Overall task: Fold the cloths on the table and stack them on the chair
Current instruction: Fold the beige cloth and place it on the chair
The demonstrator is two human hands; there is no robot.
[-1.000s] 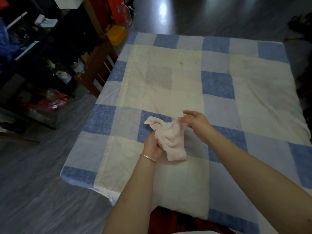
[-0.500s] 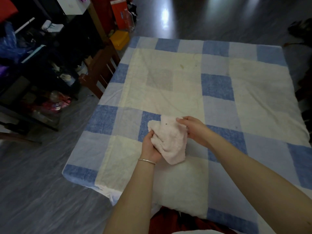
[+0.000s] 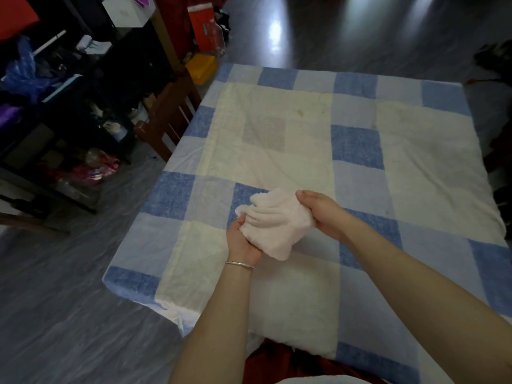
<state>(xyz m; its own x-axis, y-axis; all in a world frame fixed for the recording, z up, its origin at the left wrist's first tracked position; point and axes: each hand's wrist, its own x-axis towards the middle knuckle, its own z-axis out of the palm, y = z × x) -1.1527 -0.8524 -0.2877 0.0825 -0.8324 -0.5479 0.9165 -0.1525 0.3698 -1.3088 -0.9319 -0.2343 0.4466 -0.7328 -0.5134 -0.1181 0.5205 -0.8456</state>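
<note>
A lived-in home was indicated, in a room given over partly to storage. A table (image 3: 415,195) was spread with a blue-and-cream checked sheet (image 3: 356,146) (stained in places), and a wooden chair (image 3: 163,106) was set at its left edge. Dark shelves (image 3: 63,115) were crammed with bags and household oddments, and a yellow box (image 3: 201,68) and an orange carton (image 3: 203,26) were kept by the grey wood-patterned floor (image 3: 69,286).

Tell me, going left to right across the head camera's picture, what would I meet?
Blue plastic bag → wooden chair → left hand → pink cloth → right hand.
</note>
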